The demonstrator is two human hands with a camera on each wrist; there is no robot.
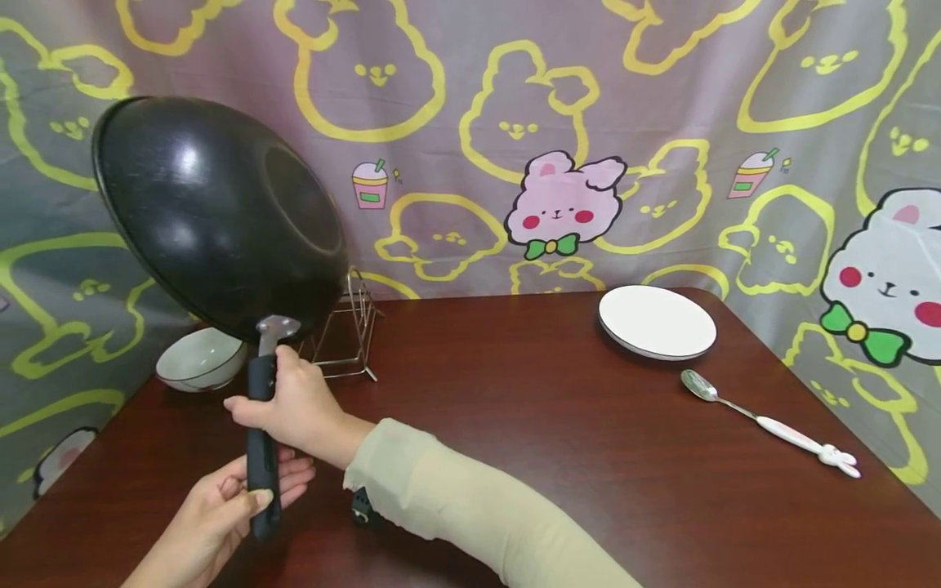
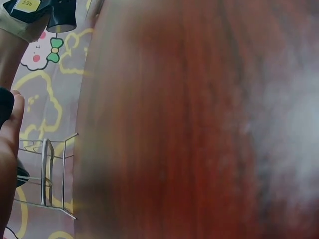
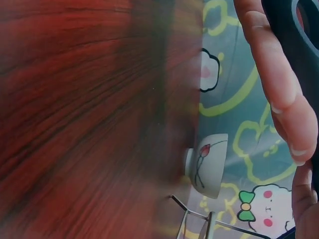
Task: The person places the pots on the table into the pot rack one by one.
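Note:
A black wok (image 1: 213, 204) is held up over the left side of the table, tilted so its rounded underside faces me. Its long black handle (image 1: 261, 465) points down. High on the handle, just below the metal bracket, my right hand (image 1: 305, 408) grips it. Lower down, my left hand (image 1: 228, 502) pinches the handle near its end, thumb in front and fingers behind. In the right wrist view, fingers (image 3: 279, 74) lie along the black handle with its hanging hole. The wok's inside is hidden.
Behind the wok stand a wire rack (image 1: 360, 327), partly covered, and a white bowl (image 1: 198, 363). A white plate (image 1: 657, 322) lies at the far right. Nearer is a spoon (image 1: 790, 433) with a white rabbit-tipped handle. A patterned curtain (image 1: 456, 98) hangs around the brown table (image 1: 529, 392).

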